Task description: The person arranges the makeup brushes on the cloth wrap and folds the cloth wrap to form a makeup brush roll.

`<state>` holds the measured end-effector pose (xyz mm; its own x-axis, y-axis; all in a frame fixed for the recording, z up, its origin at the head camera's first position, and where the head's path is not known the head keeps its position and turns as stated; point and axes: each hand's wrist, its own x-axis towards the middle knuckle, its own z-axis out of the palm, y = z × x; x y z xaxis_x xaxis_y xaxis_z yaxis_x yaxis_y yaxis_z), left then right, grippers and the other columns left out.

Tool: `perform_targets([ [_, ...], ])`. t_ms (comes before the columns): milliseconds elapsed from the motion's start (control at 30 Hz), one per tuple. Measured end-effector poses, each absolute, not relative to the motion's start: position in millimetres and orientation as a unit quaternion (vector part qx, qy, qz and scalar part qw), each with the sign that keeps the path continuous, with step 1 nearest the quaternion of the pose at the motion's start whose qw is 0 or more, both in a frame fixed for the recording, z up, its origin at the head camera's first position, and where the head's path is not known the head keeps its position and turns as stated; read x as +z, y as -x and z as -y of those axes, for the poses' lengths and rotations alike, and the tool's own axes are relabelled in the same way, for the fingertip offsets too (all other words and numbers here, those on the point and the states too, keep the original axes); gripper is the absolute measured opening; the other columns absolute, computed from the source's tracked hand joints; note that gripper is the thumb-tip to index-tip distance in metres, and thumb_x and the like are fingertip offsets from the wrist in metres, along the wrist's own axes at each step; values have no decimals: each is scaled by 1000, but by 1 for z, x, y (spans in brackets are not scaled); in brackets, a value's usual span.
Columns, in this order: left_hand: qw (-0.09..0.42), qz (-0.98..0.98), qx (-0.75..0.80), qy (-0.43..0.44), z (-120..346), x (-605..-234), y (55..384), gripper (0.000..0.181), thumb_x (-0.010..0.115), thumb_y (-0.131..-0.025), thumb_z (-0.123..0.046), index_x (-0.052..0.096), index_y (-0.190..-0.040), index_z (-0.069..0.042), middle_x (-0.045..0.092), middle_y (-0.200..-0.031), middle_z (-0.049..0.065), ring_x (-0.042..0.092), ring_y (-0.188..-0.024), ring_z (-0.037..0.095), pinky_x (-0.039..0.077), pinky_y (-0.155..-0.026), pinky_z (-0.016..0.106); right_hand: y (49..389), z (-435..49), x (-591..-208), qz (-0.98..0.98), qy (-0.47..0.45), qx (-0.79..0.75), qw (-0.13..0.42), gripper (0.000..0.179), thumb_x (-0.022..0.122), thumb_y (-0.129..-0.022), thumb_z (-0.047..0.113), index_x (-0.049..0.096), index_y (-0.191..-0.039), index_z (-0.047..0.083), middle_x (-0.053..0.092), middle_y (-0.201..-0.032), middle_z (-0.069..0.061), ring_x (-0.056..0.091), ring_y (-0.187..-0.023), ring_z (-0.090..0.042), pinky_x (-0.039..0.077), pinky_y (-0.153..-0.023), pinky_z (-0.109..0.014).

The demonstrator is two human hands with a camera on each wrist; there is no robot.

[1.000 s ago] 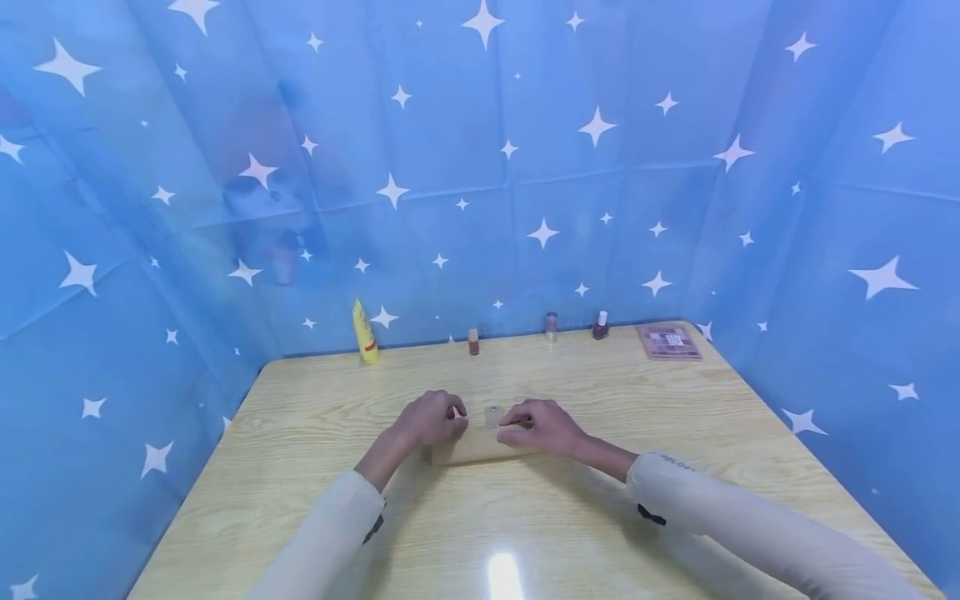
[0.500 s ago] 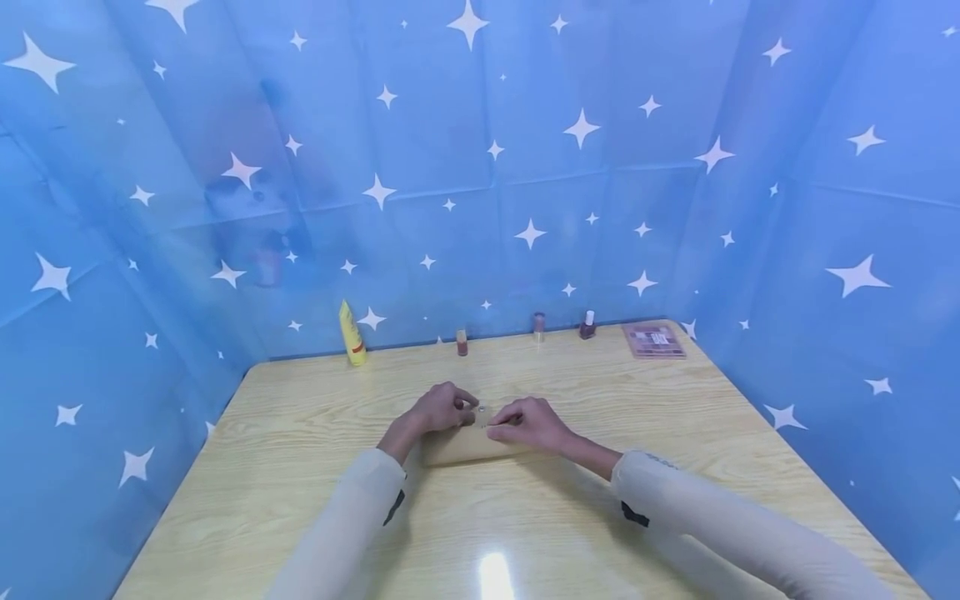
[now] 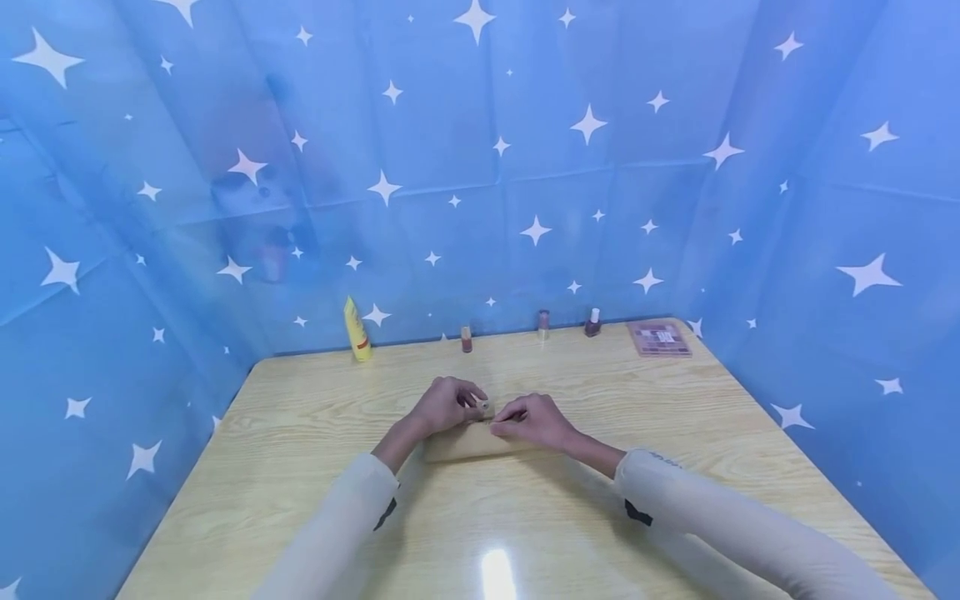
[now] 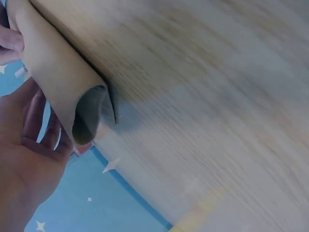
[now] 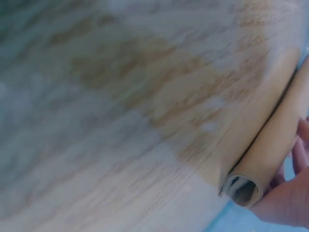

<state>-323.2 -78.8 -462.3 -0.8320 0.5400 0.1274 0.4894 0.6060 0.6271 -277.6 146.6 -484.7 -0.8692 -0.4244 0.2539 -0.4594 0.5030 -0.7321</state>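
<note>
A tan roll-up case (image 3: 465,447), leather-like with a snap tab (image 3: 487,407), lies rolled on the table between both hands. In the head view, my left hand (image 3: 444,406) pinches the tab beside its small metal snap. My right hand (image 3: 536,420) pinches the case's upper edge just right of the tab. The left wrist view shows one hollow end of the case (image 4: 55,63), with my left hand (image 4: 29,159) behind it. Its other open end, showing curled layers, appears on the case (image 5: 273,135) in the right wrist view, beside my right hand (image 5: 287,200). Fingertips are partly hidden there.
Along the wood-grain table's (image 3: 300,500) back edge stand a yellow tube (image 3: 357,332), a small red bottle (image 3: 467,339), a pinkish tube (image 3: 543,325) and a dark nail polish bottle (image 3: 592,323). A makeup palette (image 3: 660,339) lies at back right. A blue star-patterned curtain (image 3: 480,167) surrounds the table.
My left hand has moved right, from the case's left part to the snap tab, closing in on my right hand. The head view has shifted slightly.
</note>
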Motion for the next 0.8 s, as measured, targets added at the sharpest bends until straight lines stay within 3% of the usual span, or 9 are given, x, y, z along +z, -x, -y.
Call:
perform_targets([
  [333,2,-906,267,-329,86,-461,305,14,74,-99,-20,84,-108,-20,80,-98,-7,53,-68,1,43,-60,20,282,-149,-489,861,-265,433,33,8,83,-90,21,84,-93,13,79,-90,2,72,-85,-15,59,-75,-25],
  [800,-29,-905,222,-363,84,-466,291,17,77,-96,-23,82,-111,-15,78,-105,-6,61,-94,13,51,-78,26,280,-149,-489,854,-263,447,50,4,85,-89,19,83,-90,15,78,-89,3,73,-84,-18,59,-73,-23],
])
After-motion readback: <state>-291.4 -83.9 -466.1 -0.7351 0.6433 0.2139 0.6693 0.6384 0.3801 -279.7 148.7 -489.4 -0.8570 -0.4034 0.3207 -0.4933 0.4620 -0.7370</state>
